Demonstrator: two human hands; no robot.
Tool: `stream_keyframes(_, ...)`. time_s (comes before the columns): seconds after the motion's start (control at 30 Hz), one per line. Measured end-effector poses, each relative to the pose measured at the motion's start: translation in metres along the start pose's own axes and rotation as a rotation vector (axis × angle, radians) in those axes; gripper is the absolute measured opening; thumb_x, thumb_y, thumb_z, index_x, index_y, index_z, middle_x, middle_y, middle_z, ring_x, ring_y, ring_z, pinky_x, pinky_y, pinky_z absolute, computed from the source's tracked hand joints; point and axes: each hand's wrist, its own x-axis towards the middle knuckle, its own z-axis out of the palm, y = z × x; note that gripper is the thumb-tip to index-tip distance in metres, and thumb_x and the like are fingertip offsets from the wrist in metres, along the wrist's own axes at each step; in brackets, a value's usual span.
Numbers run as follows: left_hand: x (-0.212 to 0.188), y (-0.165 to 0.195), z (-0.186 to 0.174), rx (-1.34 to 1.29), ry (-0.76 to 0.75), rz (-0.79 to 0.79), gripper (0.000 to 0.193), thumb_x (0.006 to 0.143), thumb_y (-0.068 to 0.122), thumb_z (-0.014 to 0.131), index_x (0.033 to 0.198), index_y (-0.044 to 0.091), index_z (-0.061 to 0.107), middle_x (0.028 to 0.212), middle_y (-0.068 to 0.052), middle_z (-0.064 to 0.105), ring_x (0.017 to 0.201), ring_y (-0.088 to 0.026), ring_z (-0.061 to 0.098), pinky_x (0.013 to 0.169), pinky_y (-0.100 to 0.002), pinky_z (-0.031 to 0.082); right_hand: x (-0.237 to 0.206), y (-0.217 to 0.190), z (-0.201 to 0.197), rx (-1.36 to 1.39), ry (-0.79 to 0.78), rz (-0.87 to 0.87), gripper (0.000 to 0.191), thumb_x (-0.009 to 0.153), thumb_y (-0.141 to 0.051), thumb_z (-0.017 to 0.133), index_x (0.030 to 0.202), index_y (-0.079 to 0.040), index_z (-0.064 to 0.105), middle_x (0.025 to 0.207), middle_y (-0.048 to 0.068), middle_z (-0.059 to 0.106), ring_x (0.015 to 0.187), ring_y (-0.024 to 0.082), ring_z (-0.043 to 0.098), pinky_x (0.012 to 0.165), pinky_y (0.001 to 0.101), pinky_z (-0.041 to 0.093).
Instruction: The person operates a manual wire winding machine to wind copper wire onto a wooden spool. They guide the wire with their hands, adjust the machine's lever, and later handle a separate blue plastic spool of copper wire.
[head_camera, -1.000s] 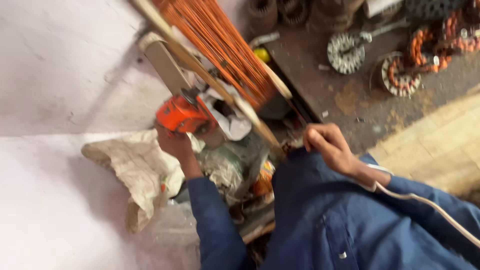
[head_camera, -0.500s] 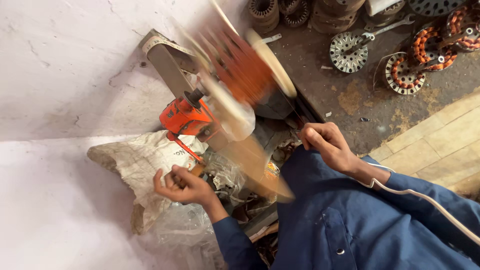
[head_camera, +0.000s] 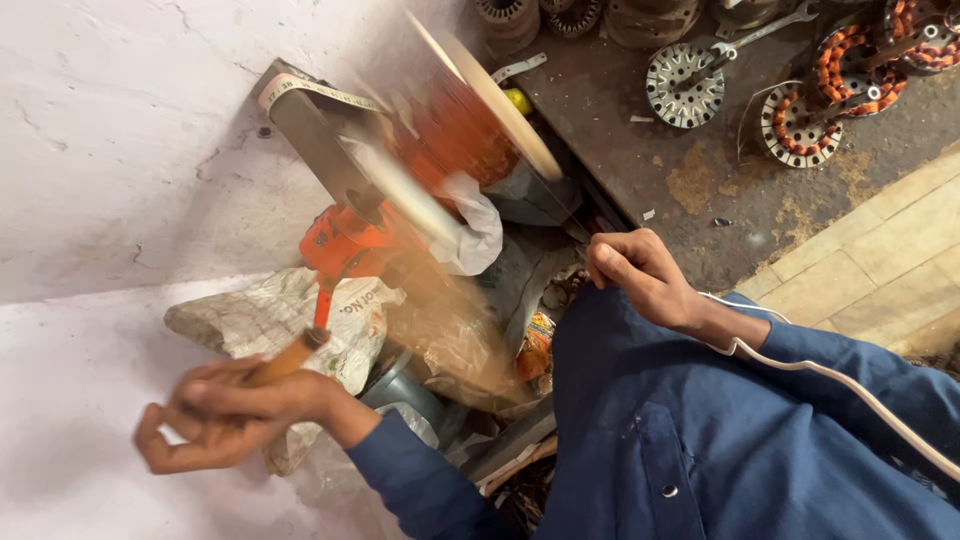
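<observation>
Orange winder (head_camera: 350, 245), spool (head_camera: 455, 135) and left hand (head_camera: 225, 415) motion-blurred.

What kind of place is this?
Likely a small motor-rewinding repair shop. Wound stators with copper coils lie on a grimy metal bench, the left hand cranks an orange hand winder spinning a wire spool, and the right hand seems to guide the wire.

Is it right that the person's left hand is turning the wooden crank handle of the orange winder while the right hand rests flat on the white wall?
Not quite. In the head view the left hand does grip the wooden crank handle of the orange winder, but the right hand is not on the white wall. It is held closed near the spinning spool, above the blue sleeve.
</observation>
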Motion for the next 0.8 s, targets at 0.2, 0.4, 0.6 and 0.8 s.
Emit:
stream_keyframes(0.2,0.044,-0.034,0.025,0.05,-0.045,0.119,0.032,0.114,0.028,0.061,0.12,-0.001,0.049,0.092,-0.01,0.053,0.061,-0.018,0.054,0.044,-0.028,0.042,-0.002,-0.001,0.0,-0.005,0.004,0.002,0.053,0.11,-0.04,0.044,0.074,-0.003,0.054,0.065,0.003,0.048,0.063,0.013,0.043,0.059,0.0309,0.038)
stream_keyframes(0.4,0.077,-0.098,0.053,0.177,-0.363,0.031,0.027,0.115,0.026,0.061,0.11,0.0,0.061,0.09,-0.007,0.064,0.069,-0.014,0.07,0.052,-0.026,0.054,-0.004,-0.001,0.001,-0.001,-0.001,-0.006,0.053,0.111,-0.039,0.043,0.074,-0.003,0.053,0.066,0.003,0.048,0.063,0.014,0.043,0.06,0.0318,0.037)
stream_keyframes(0.6,0.068,-0.148,0.085,0.169,-0.487,-0.251,0.032,0.111,0.03,0.064,0.103,-0.001,0.065,0.078,-0.005,0.066,0.063,-0.014,0.069,0.046,-0.027,0.052,-0.007,0.002,0.001,-0.014,-0.01,-0.004,0.053,0.111,-0.039,0.043,0.073,-0.003,0.052,0.065,0.002,0.048,0.062,0.014,0.043,0.059,0.0317,0.037)
stream_keyframes(0.8,0.039,-0.139,0.117,0.237,-0.553,-0.535,0.051,0.11,0.048,0.055,0.09,0.001,0.063,0.065,-0.005,0.062,0.048,-0.016,0.061,0.036,-0.027,0.045,-0.009,0.007,0.001,-0.01,0.006,0.021,0.054,0.111,-0.039,0.043,0.072,-0.002,0.051,0.064,0.002,0.046,0.062,0.013,0.041,0.058,0.0315,0.036)
